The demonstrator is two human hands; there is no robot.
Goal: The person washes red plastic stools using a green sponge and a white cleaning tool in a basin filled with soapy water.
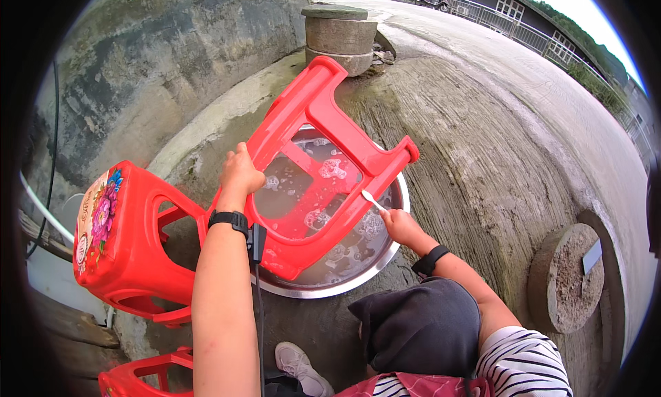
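A red plastic stool (pixel 335 120) lies tilted on its side across a round metal basin (pixel 330 293) of cloudy, soapy water. My left hand (pixel 241 174) grips the edge of one stool leg on the left, its fingertips partly hidden behind the plastic. Between the fingers of my right hand (pixel 403 226) is a small white brush (pixel 372 198), apparently a toothbrush. Its head is at the lower right leg of the stool; whether it touches, I cannot tell. Foam patches (pixel 333 168) float on the water, seen through the stool's opening.
To the left, another red stool (pixel 134 252) with a flowered seat lies on its side. Part of a further red stool (pixel 150 374) shows below. Stacked round stone blocks (pixel 341 35) stand at the far side. A stone disc (pixel 563 278) bearing a flat device is at right.
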